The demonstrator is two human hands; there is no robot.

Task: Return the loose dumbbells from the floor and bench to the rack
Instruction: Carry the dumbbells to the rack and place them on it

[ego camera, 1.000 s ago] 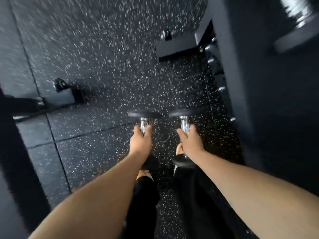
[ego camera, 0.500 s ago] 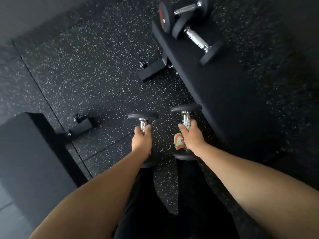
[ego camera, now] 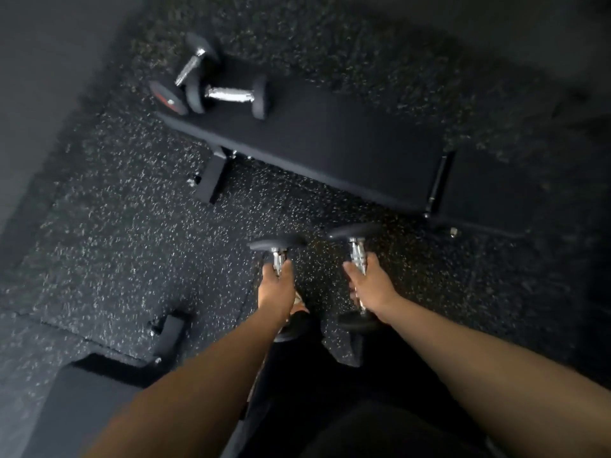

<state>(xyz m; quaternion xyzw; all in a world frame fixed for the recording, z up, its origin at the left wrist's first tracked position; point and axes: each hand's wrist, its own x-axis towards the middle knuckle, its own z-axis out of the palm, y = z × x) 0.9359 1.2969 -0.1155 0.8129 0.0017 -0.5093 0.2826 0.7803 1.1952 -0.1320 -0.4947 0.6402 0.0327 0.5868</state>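
Note:
My left hand (ego camera: 276, 287) grips the chrome handle of a small black dumbbell (ego camera: 277, 243), held end-forward above the floor. A second small dumbbell (ego camera: 355, 233) is in the grip of my right hand (ego camera: 370, 285), alongside the first. Ahead lies a black flat bench (ego camera: 330, 140). At its left end rest two more dumbbells: one (ego camera: 229, 94) lying across the pad, another (ego camera: 188, 69) angled behind it with a red-marked end. No rack shows in this view.
The floor is black speckled rubber (ego camera: 132, 226). The bench's front foot (ego camera: 211, 178) and rear frame (ego camera: 436, 183) stick out toward me. A second bench (ego camera: 66, 408) and its foot (ego camera: 168, 335) sit at lower left. My dark trousers fill the bottom.
The view has swung round: the dark rack on the right a second ago is gone, and the bench with two dumbbells now lies across the view ahead. Both hands keep their dumbbells.

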